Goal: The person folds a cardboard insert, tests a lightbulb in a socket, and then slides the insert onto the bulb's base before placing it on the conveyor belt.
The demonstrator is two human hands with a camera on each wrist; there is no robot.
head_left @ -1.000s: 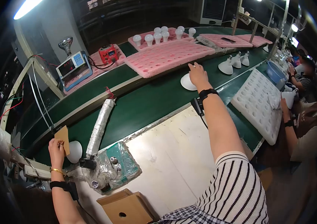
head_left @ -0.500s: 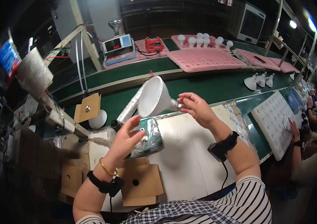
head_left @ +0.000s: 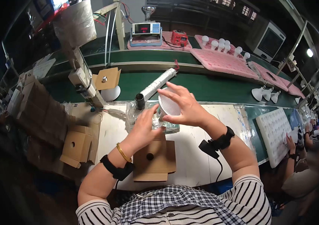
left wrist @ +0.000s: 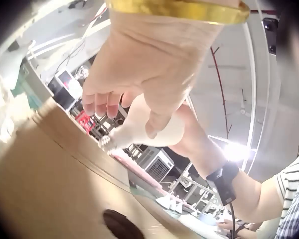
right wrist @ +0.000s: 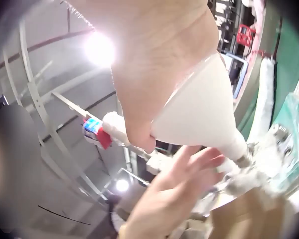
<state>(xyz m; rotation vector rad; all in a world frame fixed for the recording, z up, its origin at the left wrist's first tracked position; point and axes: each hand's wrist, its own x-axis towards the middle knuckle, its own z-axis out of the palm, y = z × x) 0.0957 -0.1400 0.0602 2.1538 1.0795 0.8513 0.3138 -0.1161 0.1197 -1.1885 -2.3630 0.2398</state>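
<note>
My right hand (head_left: 187, 107) grips a white reflector bulb (head_left: 170, 104) by its wide face, fingers and thumb spread round the rim. In the right wrist view the bulb (right wrist: 197, 107) tapers to a metal screw base pointing away from the palm. Just left of it, my left hand (head_left: 143, 126) has relaxed, parted fingers; in the left wrist view this hand (left wrist: 142, 69) is close beside the bulb (left wrist: 154, 124), and whether it touches cannot be told. Below lies a folded brown cardboard piece with a round hole (head_left: 159, 161).
Behind the hands stands a foil-wrapped tube (head_left: 158, 83) beside a plastic-wrapped fixture. At left are a cardboard piece holding a metal socket (head_left: 109, 78), another white bulb (head_left: 110, 93) and cardboard boxes (head_left: 77, 144). Pink foam trays (head_left: 223, 63) and a meter (head_left: 145, 29) are at the back.
From the belt my right hand has brought the bulb over the table and turned its base away. My left hand has left the cardboard at the left and come beside the bulb.
</note>
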